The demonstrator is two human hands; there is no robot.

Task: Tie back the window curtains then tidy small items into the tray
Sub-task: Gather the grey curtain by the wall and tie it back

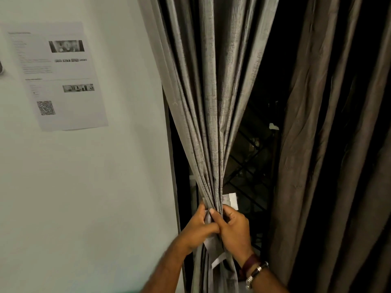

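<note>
Both hands clasp the gathered grey curtain (211, 127) at its narrowest point, low in the view. Left hand (197, 229): fingers curled round the bunched folds from the wall side. Right hand (233, 228): fingers curled round the same bundle from the window side, thumb pressed across the front; dark band and metal bracelet (255, 271) at the wrist.

Grey curtain: woven fabric, crosshatch texture, slight sheen; deep vertical pleats fan out above the hands and hang loose below.

Pale strip (229, 199): flat, light fabric or tape; one end shows behind the bundle above the right hand, another hangs below the hands. Whether it is knotted cannot be told.

Brown curtain (330, 155): smoother, softly creased, hanging at right.

Window (249, 161): dark glass, diagonal grille.

Wall (95, 187): white, matte, with printed paper sheet (59, 77) bearing a square code.
</note>
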